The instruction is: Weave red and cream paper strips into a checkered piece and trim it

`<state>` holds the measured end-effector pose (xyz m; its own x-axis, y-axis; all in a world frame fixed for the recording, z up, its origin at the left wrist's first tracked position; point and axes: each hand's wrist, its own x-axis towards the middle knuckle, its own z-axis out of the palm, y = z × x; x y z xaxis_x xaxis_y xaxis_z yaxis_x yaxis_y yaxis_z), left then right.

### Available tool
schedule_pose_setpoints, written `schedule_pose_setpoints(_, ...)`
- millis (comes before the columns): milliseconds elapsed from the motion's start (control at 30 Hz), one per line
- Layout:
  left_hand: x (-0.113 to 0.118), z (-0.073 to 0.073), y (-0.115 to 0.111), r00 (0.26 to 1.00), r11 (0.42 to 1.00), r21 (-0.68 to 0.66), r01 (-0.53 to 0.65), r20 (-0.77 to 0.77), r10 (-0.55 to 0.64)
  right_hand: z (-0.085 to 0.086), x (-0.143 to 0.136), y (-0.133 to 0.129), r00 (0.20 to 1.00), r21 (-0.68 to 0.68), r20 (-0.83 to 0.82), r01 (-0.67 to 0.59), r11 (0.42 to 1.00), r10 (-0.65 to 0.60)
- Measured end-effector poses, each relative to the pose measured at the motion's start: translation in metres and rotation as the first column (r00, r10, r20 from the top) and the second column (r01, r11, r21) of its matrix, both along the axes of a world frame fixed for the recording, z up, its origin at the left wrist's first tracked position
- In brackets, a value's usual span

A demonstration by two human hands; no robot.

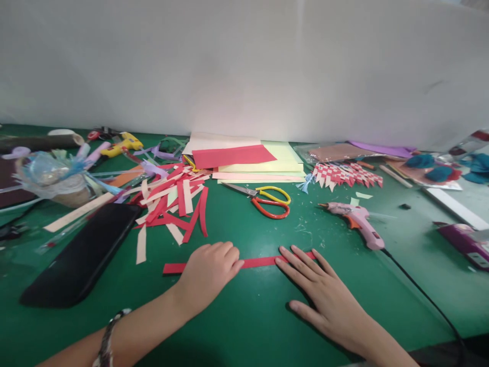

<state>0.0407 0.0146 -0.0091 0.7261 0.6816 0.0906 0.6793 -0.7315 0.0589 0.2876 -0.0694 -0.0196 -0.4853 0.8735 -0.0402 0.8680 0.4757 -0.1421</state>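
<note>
A long red paper strip (260, 262) lies flat across the near part of the green table. My left hand (210, 270) has curled fingers and presses on the strip left of its middle, thumb and forefinger together at its edge. Spread flat, my right hand (321, 290) rests its fingertips on the strip's right part and covers some of it. Beyond my hands lie scissors (263, 196) with one yellow and one red handle loop. A pile of loose red and cream paper strips (175, 199) is to the left of them.
A black phone-like slab (82, 255) lies at left. On the right are a pink glue gun (359, 219) with a cord, a purple stapler-like tool (464, 242) and woven red-white paper pieces (344, 175). Coloured paper sheets (237, 155) and a yellow glue gun (123, 144) lie behind.
</note>
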Motion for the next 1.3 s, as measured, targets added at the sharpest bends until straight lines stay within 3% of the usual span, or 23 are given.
schedule_pose_setpoints(500,-0.065,0.004,-0.004,0.974,0.968,-0.160,-0.192,0.092,0.209,-0.004,0.001,-0.002,0.999,0.013,0.054,0.004,1.000,-0.005)
schedule_pose_setpoints(733,-0.096,-0.005,-0.007,0.968,0.960,-0.186,-0.210,0.098,0.231,-0.004,-0.001,-0.002,0.996,0.027,0.089,-0.005,1.000,0.003)
schedule_pose_setpoints(800,-0.105,-0.006,-0.009,0.971,0.966,-0.151,-0.211,0.085,0.225,-0.004,-0.001,-0.002,0.996,0.029,0.089,-0.006,1.000,0.004)
schedule_pose_setpoints(867,-0.109,-0.005,-0.012,0.977,0.978,-0.035,-0.205,0.052,0.207,-0.004,-0.001,-0.003,0.996,0.025,0.087,-0.009,1.000,0.007)
schedule_pose_setpoints(933,-0.106,-0.002,-0.016,0.991,0.986,0.101,-0.134,-0.001,0.135,-0.004,-0.002,-0.003,0.996,0.019,0.087,-0.013,1.000,0.011)
schedule_pose_setpoints(1000,-0.093,-0.001,-0.022,0.998,0.988,0.146,0.038,-0.054,-0.031,-0.004,-0.003,-0.004,0.996,0.010,0.089,-0.012,1.000,0.011)
schedule_pose_setpoints(1100,-0.062,-0.001,-0.030,0.966,0.965,0.058,0.257,-0.053,-0.254,-0.003,-0.005,-0.004,0.996,-0.001,0.093,-0.008,1.000,0.008)
schedule_pose_setpoints(1300,-0.016,0.000,-0.029,0.940,0.909,-0.254,0.331,0.000,-0.342,-0.002,-0.007,-0.003,0.996,0.014,0.084,-0.006,1.000,0.005)
